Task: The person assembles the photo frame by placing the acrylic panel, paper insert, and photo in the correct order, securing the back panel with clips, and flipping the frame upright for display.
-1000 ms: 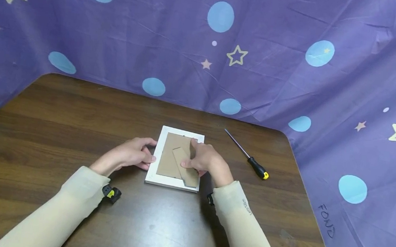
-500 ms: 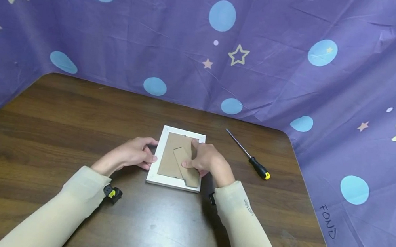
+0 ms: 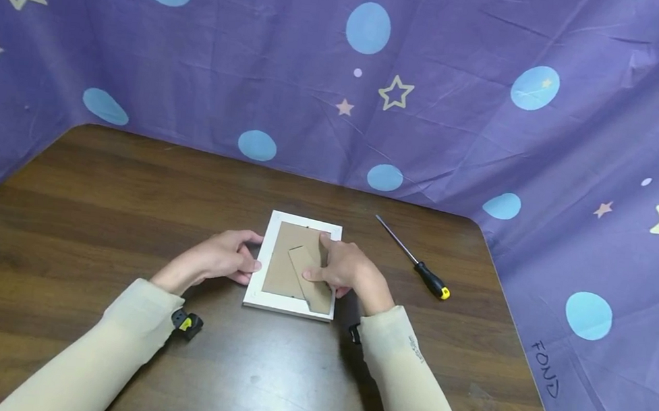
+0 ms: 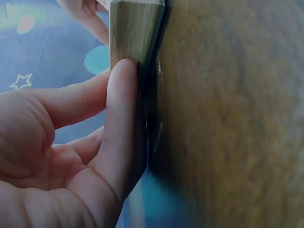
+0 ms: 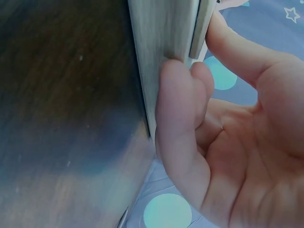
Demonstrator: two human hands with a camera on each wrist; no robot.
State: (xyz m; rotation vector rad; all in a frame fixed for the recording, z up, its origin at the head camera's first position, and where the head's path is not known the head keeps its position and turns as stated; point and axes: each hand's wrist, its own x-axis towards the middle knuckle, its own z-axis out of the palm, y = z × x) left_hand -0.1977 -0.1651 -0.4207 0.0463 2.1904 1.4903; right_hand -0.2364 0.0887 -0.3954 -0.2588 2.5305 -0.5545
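A white picture frame [image 3: 287, 304] lies back side up on the table, its brown backing board [image 3: 285, 261] and slanted easel stand [image 3: 305, 263] showing. My left hand [image 3: 217, 254] holds the frame's left edge, with the fingers bent against its side in the left wrist view. On the right, my right hand [image 3: 350, 267] grips the opposite edge. Its thumb rests on the easel stand and its index finger reaches onto the backing near the top right corner. Curled fingers [image 5: 178, 104] press the frame's side in the right wrist view. The frame's front is hidden.
To the right of the frame lies a screwdriver [image 3: 429, 280] with a black and yellow handle, its shaft pointing away to the back left. A purple curtain [image 3: 293, 83] with stars and blue ovals hangs behind the brown wooden table [image 3: 127, 199] and along its sides.
Hands and frame keep nearly the same position; the slight shift of the whole picture comes from the head camera. My right wrist has moved very slightly to the right.
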